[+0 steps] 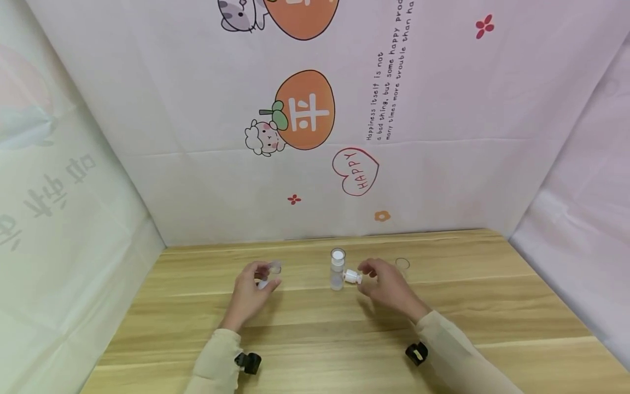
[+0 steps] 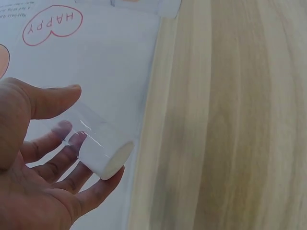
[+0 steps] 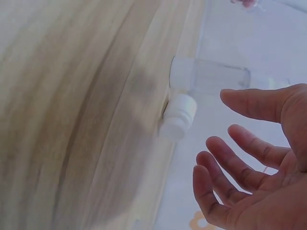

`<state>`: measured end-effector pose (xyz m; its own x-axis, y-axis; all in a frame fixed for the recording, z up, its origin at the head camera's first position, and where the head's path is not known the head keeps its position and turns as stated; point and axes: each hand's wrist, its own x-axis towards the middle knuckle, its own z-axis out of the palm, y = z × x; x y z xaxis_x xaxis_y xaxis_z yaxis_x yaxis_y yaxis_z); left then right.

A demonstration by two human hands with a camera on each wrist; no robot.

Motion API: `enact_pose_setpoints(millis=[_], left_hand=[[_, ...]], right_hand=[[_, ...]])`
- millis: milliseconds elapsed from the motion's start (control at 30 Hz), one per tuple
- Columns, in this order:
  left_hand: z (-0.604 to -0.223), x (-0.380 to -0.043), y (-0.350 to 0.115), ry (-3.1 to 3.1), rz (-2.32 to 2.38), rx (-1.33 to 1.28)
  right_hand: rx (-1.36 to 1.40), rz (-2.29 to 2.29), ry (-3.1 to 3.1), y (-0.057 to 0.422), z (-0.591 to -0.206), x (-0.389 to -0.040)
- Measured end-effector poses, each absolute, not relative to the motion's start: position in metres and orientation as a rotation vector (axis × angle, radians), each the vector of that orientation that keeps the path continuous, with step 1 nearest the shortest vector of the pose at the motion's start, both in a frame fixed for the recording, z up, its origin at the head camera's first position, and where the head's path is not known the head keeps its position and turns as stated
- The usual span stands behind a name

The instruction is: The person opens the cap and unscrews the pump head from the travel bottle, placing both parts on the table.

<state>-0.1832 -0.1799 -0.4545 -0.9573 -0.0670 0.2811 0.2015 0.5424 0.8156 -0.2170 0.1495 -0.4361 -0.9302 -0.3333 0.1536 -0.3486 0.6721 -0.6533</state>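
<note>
From my station, the left hand (image 1: pixel 250 290) grips a clear plastic cylinder with a white end (image 2: pixel 98 138), thumb on one side and bent fingers on the other, raised above the wood-grain table (image 1: pixel 305 339). I read the right hand (image 1: pixel 392 287) as unclenched: thumb parted, fingers loosely bent. Near its fingertips, a small white stepped plastic piece (image 3: pixel 179 116) lies beside an upright clear cylindrical bottle with white parts (image 1: pixel 337 278); contact between those two, I cannot tell. Beyond the right hand: a clear round-rimmed object (image 1: pixel 402 259), lower shape indistinct.
</note>
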Motion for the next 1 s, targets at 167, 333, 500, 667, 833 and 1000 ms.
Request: enact_pose_setpoints(millis=[167, 333, 500, 667, 833, 1000], left_hand=[[-0.457, -0.182, -0.188, -2.49, -1.407, -0.032], [-0.459, -0.182, -0.198, -2.478, -1.441, 0.058], [-0.463, -0.183, -0.207, -2.47, -1.477, 0.13], [-0.464, -0.182, -0.213, -2.47, -1.489, 0.179], [-0.465, -0.181, -0.217, -2.46, -1.509, 0.222], [-0.467, -0.183, -0.221, -2.443, -1.509, 0.25]], right_hand=[[0.652, 1.11, -2.825, 0.15, -0.432, -0.207], [0.689, 1.095, -2.822, 0.15, -0.43, -0.199], [0.717, 1.092, -2.812, 0.152, -0.43, -0.194], [0.741, 1.083, -2.792, 0.153, -0.432, -0.193], [0.75, 1.087, -2.786, 0.152, -0.432, -0.192], [0.75, 1.086, -2.794, 0.151, -0.432, -0.191]])
